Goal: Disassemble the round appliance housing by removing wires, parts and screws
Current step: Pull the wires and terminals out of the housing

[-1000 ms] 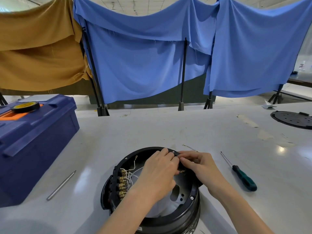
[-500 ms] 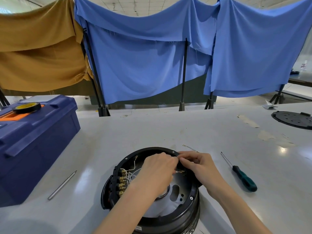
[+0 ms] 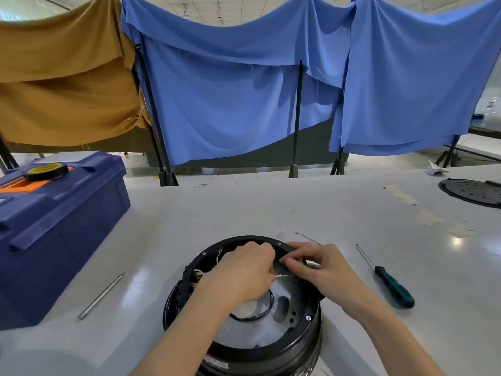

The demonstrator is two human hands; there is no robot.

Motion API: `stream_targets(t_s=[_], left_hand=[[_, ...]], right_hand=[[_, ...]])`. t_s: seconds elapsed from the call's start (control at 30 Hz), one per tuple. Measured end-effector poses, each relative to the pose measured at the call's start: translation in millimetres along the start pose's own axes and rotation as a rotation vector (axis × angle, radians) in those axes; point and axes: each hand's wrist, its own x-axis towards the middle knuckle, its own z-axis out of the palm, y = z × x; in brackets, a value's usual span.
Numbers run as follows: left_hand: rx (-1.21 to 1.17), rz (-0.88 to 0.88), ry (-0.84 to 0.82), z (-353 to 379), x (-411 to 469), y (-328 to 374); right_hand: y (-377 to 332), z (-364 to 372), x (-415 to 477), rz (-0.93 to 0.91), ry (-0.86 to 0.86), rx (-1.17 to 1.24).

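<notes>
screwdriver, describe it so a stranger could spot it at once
On the white table, find the round black housing at the near edge. Just right of it, past the right hand, lies the screwdriver. Unlike the bare metal rod left of the housing, it has a green handle.

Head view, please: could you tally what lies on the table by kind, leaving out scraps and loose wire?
Hand tools: 2, screwdriver, metal rod
Storage: 1, blue toolbox
Tape: 1, tape roll
Appliance parts: 2, round housing, perforated disc
Total: 6
</notes>
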Motion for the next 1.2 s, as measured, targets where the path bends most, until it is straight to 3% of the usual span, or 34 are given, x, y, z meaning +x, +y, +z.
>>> stream_targets(t_s=[0.07,0.2,0.47,0.67,0.87,1.2], left_hand=[[0.008,0.000,0.009,1.4,0.3,2.4],[0.079,-0.031,0.094,7.8,1.1,6.5],[0.207,0.053,0.198,20.0,1.5,-2.6],[0.125,0.004,0.257,26.7,-6.1,-22.5],[0.089,-0.020,0.290,30.2,-7.8,-22.9],[0.044,-0.032,0.295,32.4,-6.6,-24.2]], right_hand=[[-2.7,0.2,-1.6,-0.031,-0.051,-0.150],[-4.0,10.5,0.1,-0.010,0.053,-0.452],[-15.3,27.2,1.1,-0.169,0.102,-0.702],[-16.2,43.2,7.3,-0.310,0.024,-0.690],[-20.0,40.3,9.6,-0.291,-0.060,-0.583],[-23.5,43.1,12.5,-0.208,-0.071,-0.652]])
